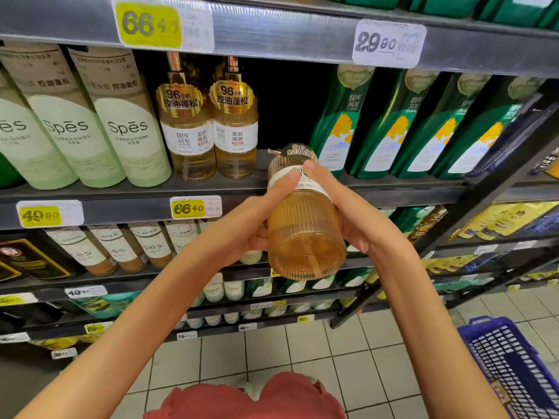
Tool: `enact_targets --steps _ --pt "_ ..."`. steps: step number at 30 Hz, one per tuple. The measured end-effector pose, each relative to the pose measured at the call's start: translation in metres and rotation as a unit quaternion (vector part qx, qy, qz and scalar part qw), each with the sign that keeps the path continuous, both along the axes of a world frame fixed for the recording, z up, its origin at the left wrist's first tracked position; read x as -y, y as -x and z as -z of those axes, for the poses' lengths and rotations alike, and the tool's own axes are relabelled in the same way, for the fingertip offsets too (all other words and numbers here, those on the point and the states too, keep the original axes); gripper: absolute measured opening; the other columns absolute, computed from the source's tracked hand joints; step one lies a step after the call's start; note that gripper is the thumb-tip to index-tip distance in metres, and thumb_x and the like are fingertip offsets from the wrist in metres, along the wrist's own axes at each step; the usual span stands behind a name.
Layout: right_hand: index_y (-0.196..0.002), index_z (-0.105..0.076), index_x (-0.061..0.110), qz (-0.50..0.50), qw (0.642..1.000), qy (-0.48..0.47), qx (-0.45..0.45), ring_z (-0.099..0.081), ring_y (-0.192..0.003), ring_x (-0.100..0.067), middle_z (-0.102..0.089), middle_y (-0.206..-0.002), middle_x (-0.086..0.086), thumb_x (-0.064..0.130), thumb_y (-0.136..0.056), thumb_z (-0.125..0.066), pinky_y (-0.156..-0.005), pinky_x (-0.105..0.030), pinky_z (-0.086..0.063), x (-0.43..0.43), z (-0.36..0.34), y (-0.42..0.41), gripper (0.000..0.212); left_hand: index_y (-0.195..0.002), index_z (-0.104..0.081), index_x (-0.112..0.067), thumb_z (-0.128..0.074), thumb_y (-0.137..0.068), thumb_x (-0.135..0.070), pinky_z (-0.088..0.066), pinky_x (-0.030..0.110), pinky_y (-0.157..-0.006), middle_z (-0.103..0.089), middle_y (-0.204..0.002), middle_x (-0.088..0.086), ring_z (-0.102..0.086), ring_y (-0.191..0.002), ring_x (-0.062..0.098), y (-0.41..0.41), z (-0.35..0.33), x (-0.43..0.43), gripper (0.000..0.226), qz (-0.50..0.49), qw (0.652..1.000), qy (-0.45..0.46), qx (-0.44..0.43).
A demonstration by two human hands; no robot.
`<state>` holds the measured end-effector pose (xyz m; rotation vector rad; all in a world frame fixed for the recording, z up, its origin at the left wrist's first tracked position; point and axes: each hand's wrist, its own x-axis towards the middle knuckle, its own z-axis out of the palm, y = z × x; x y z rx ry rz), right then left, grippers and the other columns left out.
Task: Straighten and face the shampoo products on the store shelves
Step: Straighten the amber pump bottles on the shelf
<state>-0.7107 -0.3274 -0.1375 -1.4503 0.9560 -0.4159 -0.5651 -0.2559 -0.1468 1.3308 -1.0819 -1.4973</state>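
Both sides close on the amber shampoo bottle (305, 237): the left grip (254, 228) curls round its left flank and the right grip (357, 219) wraps its right flank, each with one fingertip up on the white label. That bottle is held clear of the shelf (121, 204), tilted with its base toward the camera and its pump top toward the dark gap behind it. Up and left of it stand two matching amber bottles (187, 131), further left pale green bottles (130, 131), up and right dark green bottles (378, 131), and down to its right a blue basket (514, 373).
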Motion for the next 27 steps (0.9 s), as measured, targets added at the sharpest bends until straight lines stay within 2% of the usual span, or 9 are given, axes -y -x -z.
enact_targets --steps 4,7,9,13,15,17,19,22,27 --pt "-0.115 -0.064 0.022 0.029 0.999 0.031 0.031 -0.068 -0.102 -0.019 -0.071 -0.11 -0.003 0.068 -0.076 -0.053 -0.097 -0.046 -0.05 -0.004 0.015 0.003 0.061 -0.111 -0.057 -0.016 -0.064 -0.062 -0.064 -0.056 0.033 -0.082 -0.069 -0.107 0.004 -0.068 -0.094 0.017 0.005 0.012 0.002 0.069 -0.08 0.996 0.029 0.038" --pt "-0.125 -0.055 0.015 0.087 0.992 0.049 0.075 -0.065 -0.106 -0.017 -0.068 -0.116 -0.003 0.058 -0.074 -0.06 -0.097 -0.042 -0.05 -0.011 0.027 -0.002 0.067 -0.096 -0.054 -0.03 -0.072 -0.07 -0.048 -0.05 0.013 -0.064 -0.062 -0.093 -0.012 -0.061 -0.085 0.001 0.007 0.025 0.008 0.036 -0.166 0.977 0.091 0.1" --pt "-0.125 -0.053 0.015 0.116 0.987 0.055 0.099 -0.065 -0.106 -0.018 -0.067 -0.116 -0.004 0.052 -0.067 -0.064 -0.094 -0.037 -0.052 -0.01 0.028 -0.009 0.07 -0.096 -0.053 -0.035 -0.073 -0.073 -0.036 -0.048 0.01 -0.059 -0.06 -0.091 -0.016 -0.061 -0.084 0.0 0.006 0.029 0.015 0.03 -0.178 0.969 0.124 0.122" --pt "-0.125 -0.053 0.011 0.146 0.978 0.076 0.125 -0.064 -0.106 -0.022 -0.066 -0.116 -0.009 0.033 -0.077 -0.068 -0.09 -0.036 -0.053 -0.001 0.024 -0.023 0.055 -0.092 -0.052 -0.045 -0.074 -0.074 -0.025 -0.048 0.011 -0.068 -0.062 -0.1 -0.014 -0.063 -0.088 0.002 -0.002 0.029 0.029 0.035 -0.172 0.959 0.174 0.142" --pt "-0.122 -0.055 0.01 0.166 0.974 0.092 0.122 -0.065 -0.104 -0.023 -0.067 -0.114 -0.009 0.027 -0.081 -0.07 -0.089 -0.038 -0.053 0.007 0.022 -0.029 0.047 -0.099 -0.051 -0.044 -0.074 -0.075 -0.023 -0.05 0.015 -0.072 -0.062 -0.105 -0.015 -0.063 -0.093 0.004 -0.007 0.03 0.034 0.039 -0.161 0.959 0.184 0.14" --pt "-0.118 -0.057 0.01 0.182 0.971 0.101 0.118 -0.066 -0.102 -0.023 -0.068 -0.11 -0.009 0.026 -0.08 -0.072 -0.089 -0.039 -0.054 0.017 0.02 -0.036 0.044 -0.114 -0.051 -0.034 -0.074 -0.075 -0.023 -0.052 0.018 -0.079 -0.061 -0.112 -0.012 -0.062 -0.1 0.006 -0.011 0.032 0.038 0.046 -0.156 0.959 0.187 0.142" --pt "-0.117 -0.058 0.01 0.192 0.969 0.104 0.113 -0.066 -0.102 -0.023 -0.068 -0.11 -0.009 0.028 -0.079 -0.074 -0.092 -0.043 -0.053 0.026 0.018 -0.044 0.045 -0.127 -0.047 -0.022 -0.074 -0.076 -0.024 -0.05 0.022 -0.088 -0.058 -0.121 -0.008 -0.058 -0.108 0.009 -0.013 0.033 0.041 0.058 -0.163 0.956 0.19 0.151" --pt "-0.12 -0.057 0.007 0.191 0.969 0.109 0.11 -0.064 -0.104 -0.024 -0.067 -0.112 -0.011 0.028 -0.077 -0.076 -0.095 -0.047 -0.05 0.037 0.017 -0.054 0.051 -0.128 -0.048 -0.019 -0.074 -0.077 -0.022 -0.047 0.01 -0.081 -0.056 -0.12 -0.006 -0.056 -0.102 0.001 -0.015 0.031 0.046 0.057 -0.198 0.94 0.216 0.173" --pt "-0.119 -0.051 0.005 0.213 0.952 0.195 0.099 -0.063 -0.104 -0.02 -0.066 -0.111 -0.008 0.028 -0.074 -0.08 -0.094 -0.043 -0.05 0.052 0.016 -0.065 0.058 -0.127 -0.051 -0.011 -0.073 -0.078 -0.015 -0.046 0.022 -0.09 -0.058 -0.124 0.006 -0.057 -0.109 0.011 -0.016 0.029 0.058 0.054 -0.254 0.923 0.226 0.18"
